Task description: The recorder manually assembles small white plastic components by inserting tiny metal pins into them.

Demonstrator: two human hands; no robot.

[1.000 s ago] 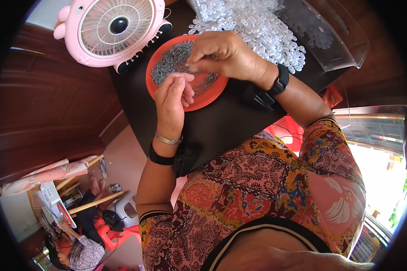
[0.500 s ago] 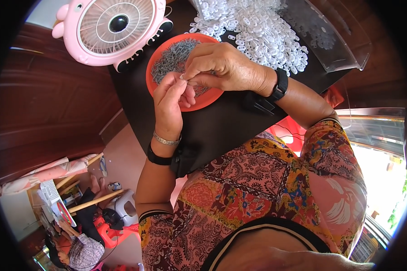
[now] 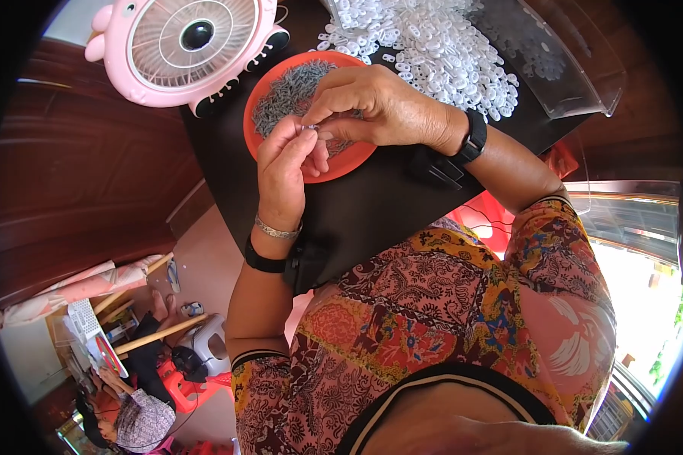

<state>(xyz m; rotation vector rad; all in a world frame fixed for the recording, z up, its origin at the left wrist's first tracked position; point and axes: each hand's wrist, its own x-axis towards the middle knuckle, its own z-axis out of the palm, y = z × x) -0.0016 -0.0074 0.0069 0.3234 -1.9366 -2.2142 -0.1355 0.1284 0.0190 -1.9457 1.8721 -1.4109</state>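
- The left hand (image 3: 281, 174) gripped a small pale piece (image 3: 309, 127) between thumb and forefinger.
- The right hand (image 3: 391, 110) had its thumb and forefinger bent to the same piece; whether they gripped it could not be told.
- Both hands were positioned over an orange bowl (image 3: 349, 161) containing grey screws (image 3: 284, 98).
- The bowl rested on a dark table (image 3: 357, 208), near a pink fan (image 3: 152, 91) and a pile of white parts (image 3: 455, 68).
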